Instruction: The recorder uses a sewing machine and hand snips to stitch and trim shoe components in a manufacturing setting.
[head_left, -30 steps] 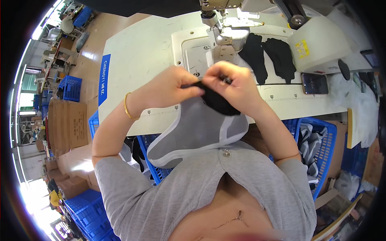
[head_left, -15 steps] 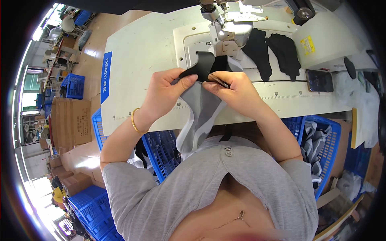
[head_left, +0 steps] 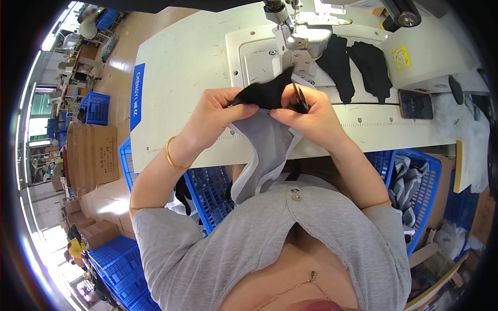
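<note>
My left hand point(head_left: 220, 112) pinches the left end of a black fabric piece point(head_left: 265, 94) between thumb and fingers. At its other end my right hand point(head_left: 314, 115) pinches the same piece, with dark thread snips point(head_left: 300, 98) tucked in its fingers, blades pointing up. A grey fabric panel point(head_left: 270, 137) with white edges hangs from the black part, over the table's front edge toward my lap. Just beyond my hands stands the head of a sewing machine point(head_left: 306, 41); the fabric is held in front of it.
Black cut pieces point(head_left: 334, 67) lie right of the needle area, beside a phone point(head_left: 415, 104). A blue basket point(head_left: 428, 192) of grey-white pieces stands at right below the table point(head_left: 181, 67). Another blue basket point(head_left: 207, 197) is at left, cartons point(head_left: 93, 155) on the floor beyond.
The black part has been turned and spread, so its matte face now shows between my hands. The snips in my right hand point more upward. The grey panel has shifted slightly.
</note>
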The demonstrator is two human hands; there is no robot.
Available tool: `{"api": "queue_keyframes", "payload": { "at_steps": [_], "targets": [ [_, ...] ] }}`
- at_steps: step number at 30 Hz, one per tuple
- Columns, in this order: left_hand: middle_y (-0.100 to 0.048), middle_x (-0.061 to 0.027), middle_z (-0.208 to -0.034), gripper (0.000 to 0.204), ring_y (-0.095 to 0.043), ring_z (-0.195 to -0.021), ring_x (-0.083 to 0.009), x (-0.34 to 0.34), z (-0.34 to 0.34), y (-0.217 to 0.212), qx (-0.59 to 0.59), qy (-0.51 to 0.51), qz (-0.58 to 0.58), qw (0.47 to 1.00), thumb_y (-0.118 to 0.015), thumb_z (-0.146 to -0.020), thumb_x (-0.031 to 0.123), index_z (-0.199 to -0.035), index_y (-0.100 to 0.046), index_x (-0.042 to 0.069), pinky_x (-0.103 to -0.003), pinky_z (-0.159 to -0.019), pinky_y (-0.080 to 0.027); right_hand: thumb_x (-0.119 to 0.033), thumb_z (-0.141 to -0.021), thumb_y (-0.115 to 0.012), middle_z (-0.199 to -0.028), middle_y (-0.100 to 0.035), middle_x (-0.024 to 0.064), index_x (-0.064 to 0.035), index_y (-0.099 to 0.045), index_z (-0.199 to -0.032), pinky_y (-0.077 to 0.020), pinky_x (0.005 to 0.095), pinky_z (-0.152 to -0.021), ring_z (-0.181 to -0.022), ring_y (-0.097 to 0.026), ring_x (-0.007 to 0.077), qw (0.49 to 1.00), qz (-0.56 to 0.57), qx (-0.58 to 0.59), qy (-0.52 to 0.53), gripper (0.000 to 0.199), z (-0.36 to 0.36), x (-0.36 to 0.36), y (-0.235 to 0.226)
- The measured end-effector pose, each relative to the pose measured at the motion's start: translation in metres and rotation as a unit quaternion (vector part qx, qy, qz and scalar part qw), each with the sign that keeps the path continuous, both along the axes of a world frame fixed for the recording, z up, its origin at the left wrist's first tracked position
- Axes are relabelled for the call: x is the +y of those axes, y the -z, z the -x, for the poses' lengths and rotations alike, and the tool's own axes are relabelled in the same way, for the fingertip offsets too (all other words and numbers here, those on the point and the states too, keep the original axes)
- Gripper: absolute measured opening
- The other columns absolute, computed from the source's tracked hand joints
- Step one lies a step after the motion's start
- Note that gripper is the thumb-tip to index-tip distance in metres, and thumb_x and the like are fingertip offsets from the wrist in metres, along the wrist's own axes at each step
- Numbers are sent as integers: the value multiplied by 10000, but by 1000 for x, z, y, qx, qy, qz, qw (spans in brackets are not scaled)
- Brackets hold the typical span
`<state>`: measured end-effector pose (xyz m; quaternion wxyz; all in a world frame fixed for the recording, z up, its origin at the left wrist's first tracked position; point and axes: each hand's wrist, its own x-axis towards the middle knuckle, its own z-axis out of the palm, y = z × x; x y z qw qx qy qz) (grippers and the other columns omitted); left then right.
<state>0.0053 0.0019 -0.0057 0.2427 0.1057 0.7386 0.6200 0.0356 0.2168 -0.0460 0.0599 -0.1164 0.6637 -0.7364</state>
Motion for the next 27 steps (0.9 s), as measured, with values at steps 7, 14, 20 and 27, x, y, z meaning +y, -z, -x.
{"api": "queue_keyframes", "payload": {
  "at_steps": [7, 14, 20, 27],
  "targets": [
    [-684, -9, -935, 161, -593, -840, -52, -7, 13, -12, 24, 106, -7, 994, -615, -885, 22, -1016, -701, -19, -202, -758, -485, 25, -779, -700, -796, -635, 20, -18, -694, -929, -446, 253, -627, -705, -564, 112, 976, -26, 215, -13, 157, -1, 11, 9],
    [-583, 38, -687, 240, -450, -611, -42, -3, 37, -39, 7, 162, 78, 984, -594, -943, 207, -854, -723, 25, -193, -539, -367, 63, -580, -705, -837, -638, 41, -64, -713, -919, -459, 302, -575, -705, -594, 196, 906, -160, 393, 0, 361, -5, 10, -4],
    [-586, -2, -639, 190, -449, -575, -43, 9, 39, -57, 171, 313, 281, 891, -661, -910, 176, -876, -706, -5, -232, -515, -372, 71, -547, -686, -832, -631, 41, -56, -707, -903, -451, 299, -548, -704, -590, 196, 894, -188, 406, 10, 379, -8, 10, -9],
    [-565, -3, -608, 176, -446, -545, -54, 15, 38, -66, 102, 351, 268, 891, -680, -884, 145, -814, -673, -16, -236, -497, -366, 92, -612, -655, -813, -636, 62, -39, -691, -895, -459, 311, -555, -685, -593, 217, 901, -185, 392, 14, 314, -8, 11, -9]
  ]
}}
